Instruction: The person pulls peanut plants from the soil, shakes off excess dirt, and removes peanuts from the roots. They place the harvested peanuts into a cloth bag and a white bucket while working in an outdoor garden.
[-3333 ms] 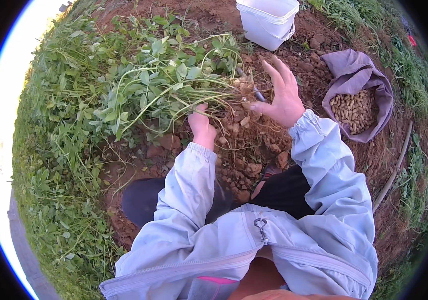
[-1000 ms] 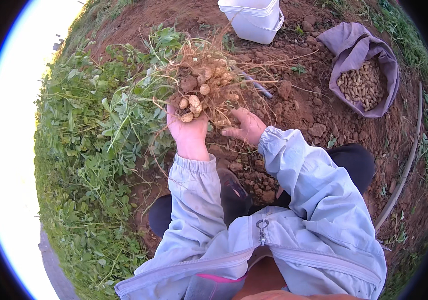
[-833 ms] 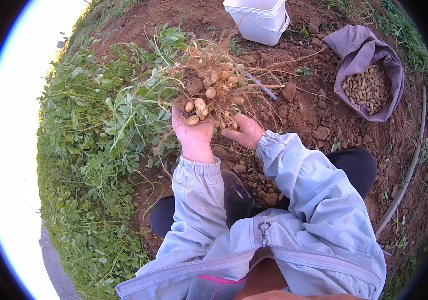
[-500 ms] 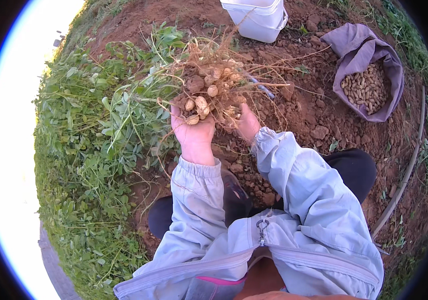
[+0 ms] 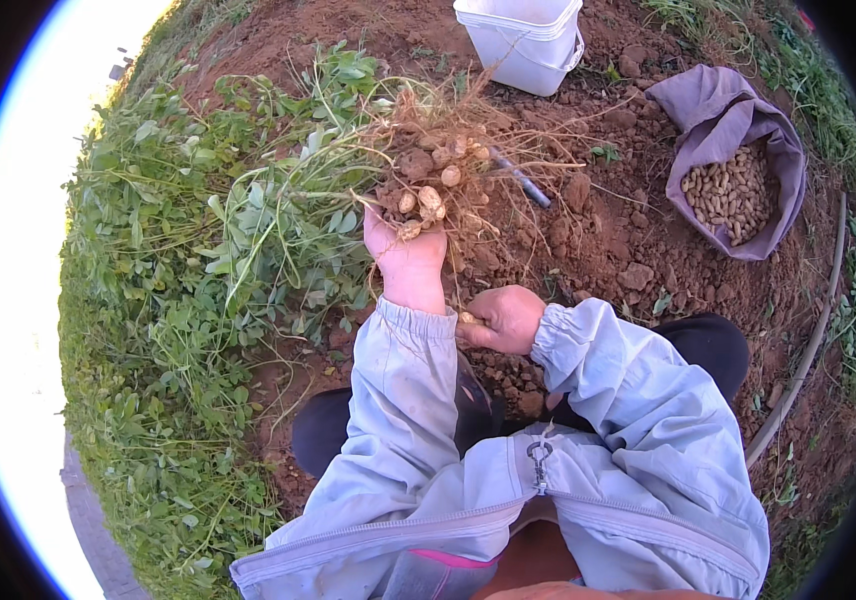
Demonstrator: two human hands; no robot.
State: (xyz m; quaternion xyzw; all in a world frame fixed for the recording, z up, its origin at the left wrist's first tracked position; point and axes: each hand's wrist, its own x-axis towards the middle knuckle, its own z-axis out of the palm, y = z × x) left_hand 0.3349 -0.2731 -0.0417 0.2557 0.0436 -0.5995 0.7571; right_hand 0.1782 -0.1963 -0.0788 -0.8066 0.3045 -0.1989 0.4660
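Note:
My left hand [image 5: 410, 258] is closed around the base of an uprooted peanut plant [image 5: 323, 190]. Its root clump, with soil and several peanut pods [image 5: 430, 203] clinging to it, tops the hand, and its leafy stems spread to the left. The fingers are partly hidden by the roots. Lower and to the right, my right hand [image 5: 510, 318] pinches a pale peanut [image 5: 469, 318] between thumb and fingers, apart from the clump.
A purple cloth sack [image 5: 683, 105] lies at the right, its mouth showing many loose peanuts [image 5: 733, 195]. Beyond the roots stands a white bucket [image 5: 528, 70]. A dark rod-like tool [image 5: 526, 183] rests on the clods. Green plants [image 5: 168, 350] cover the left; a hose [image 5: 808, 360] curves at the right.
My right hand has pulled back from the root clump toward me and now has a peanut in its fingers. The left hand still holds the plant, shifted slightly right.

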